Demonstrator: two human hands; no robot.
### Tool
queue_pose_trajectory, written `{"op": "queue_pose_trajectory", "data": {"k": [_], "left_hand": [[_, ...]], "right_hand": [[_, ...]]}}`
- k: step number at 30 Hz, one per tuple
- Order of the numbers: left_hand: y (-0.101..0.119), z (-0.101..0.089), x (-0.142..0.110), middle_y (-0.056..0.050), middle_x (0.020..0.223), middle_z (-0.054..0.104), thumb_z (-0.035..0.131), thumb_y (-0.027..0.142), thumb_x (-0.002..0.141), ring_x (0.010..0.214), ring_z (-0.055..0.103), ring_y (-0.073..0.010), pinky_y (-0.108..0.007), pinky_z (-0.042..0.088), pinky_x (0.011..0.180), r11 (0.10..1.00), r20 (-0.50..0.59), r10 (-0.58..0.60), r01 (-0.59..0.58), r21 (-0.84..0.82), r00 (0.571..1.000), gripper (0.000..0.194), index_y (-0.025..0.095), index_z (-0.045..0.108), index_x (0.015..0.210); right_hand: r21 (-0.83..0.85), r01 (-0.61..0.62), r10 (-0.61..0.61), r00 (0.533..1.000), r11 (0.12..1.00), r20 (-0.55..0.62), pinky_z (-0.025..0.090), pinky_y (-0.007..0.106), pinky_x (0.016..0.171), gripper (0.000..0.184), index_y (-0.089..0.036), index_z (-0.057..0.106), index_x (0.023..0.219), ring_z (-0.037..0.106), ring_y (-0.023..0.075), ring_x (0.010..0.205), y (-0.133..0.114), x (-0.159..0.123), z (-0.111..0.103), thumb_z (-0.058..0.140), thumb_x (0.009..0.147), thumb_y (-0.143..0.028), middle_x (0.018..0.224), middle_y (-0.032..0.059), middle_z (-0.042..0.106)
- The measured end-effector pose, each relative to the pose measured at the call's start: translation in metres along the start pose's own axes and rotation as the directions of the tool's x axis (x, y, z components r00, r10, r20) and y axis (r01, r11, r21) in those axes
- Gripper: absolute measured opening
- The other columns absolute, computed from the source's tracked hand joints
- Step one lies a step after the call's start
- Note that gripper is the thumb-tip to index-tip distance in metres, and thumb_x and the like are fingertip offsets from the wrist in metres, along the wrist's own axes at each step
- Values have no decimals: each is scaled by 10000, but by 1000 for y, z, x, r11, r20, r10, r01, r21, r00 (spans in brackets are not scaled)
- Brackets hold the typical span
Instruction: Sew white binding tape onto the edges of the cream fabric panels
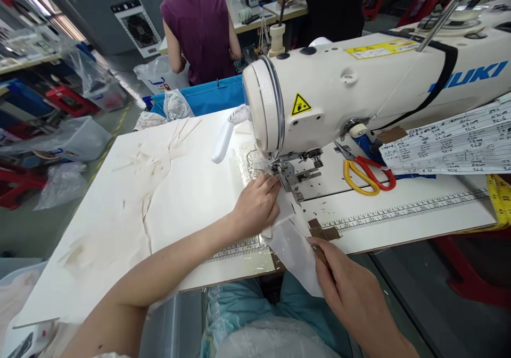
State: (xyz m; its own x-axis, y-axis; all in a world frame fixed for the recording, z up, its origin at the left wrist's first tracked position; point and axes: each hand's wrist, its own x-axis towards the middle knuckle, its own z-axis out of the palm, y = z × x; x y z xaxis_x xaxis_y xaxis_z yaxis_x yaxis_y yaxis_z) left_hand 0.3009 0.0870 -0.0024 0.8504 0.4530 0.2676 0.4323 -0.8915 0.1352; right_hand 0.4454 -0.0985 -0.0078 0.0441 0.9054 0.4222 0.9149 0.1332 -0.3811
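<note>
My left hand (257,204) lies beside the presser foot of the white sewing machine (311,92), its fingers bunched on a piece of white fabric (293,251). From the needle area the fabric hangs over the table's front edge. In my right hand (353,289) is an awl (322,255) with a wooden handle, its thin metal shaft pointing up and left over the fabric. Around the needle, the exact spot where the fabric meets the foot is partly hidden by my left fingers.
Scissors (367,176) with yellow and red handles lie right of the needle, near handwritten paper strips (451,140). A printed ruler (399,209) runs along the table (199,177). Fabric scraps (147,204) lie left. A yellow tape measure (499,201) hangs right. Two people work beyond.
</note>
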Motion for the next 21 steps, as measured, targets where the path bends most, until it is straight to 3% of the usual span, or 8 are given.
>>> {"op": "queue_pose_trajectory", "data": {"k": [6, 21], "left_hand": [[-7, 7, -7, -169, 1338, 593, 427, 194, 932, 1281, 511, -306, -446, 482, 1019, 993, -28, 76, -73, 88, 997, 430, 47, 568, 1310], [-2, 1, -4, -195, 1374, 551, 378, 228, 959, 1309, 476, -324, -473, 446, 1037, 998, 30, -4, 2, 68, 1000, 460, 55, 523, 1360]], "right_hand": [[-35, 16, -15, 999, 999, 29, 567, 238, 538, 270, -130, 563, 1175, 742, 165, 736, -1, 1, 1, 358, 1001, -155, 942, 83, 760], [-144, 23, -14, 998, 989, 66, 541, 218, 525, 313, -107, 590, 1173, 742, 166, 742, 2, 18, 3, 333, 1000, -152, 960, 103, 762]]}}
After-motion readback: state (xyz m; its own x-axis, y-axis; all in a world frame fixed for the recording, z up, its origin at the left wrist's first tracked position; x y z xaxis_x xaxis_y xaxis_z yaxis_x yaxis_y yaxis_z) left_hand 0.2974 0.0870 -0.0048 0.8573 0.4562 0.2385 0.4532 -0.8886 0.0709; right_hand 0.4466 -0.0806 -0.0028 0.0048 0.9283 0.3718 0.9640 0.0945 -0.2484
